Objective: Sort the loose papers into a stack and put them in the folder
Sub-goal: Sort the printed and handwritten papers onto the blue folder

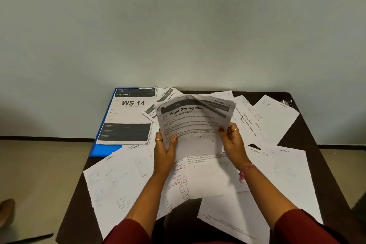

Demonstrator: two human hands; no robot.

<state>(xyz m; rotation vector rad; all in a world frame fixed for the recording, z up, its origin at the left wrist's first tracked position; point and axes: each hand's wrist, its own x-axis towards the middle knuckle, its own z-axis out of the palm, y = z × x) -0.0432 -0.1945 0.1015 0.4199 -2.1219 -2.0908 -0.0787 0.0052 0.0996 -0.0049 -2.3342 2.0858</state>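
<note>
The dark table (309, 125) abuts the wall at its far edge; loose papers (118, 180) cover nearly its whole top, several overhanging the left and near edges, and the blue folder (103, 149) lies at the far-left corner under the "WS 14" sheets (130, 117). Both forearms reach forward over the papers. The left hand (165, 149) and right hand (232, 140) each grasp a side edge of a raised bundle of sheets (195, 121), thumbs on its face, above the table's centre.

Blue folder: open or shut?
Cannot tell. The blue folder lies flat at the table's far left with the WS 14 sheets covering most of it.
</note>
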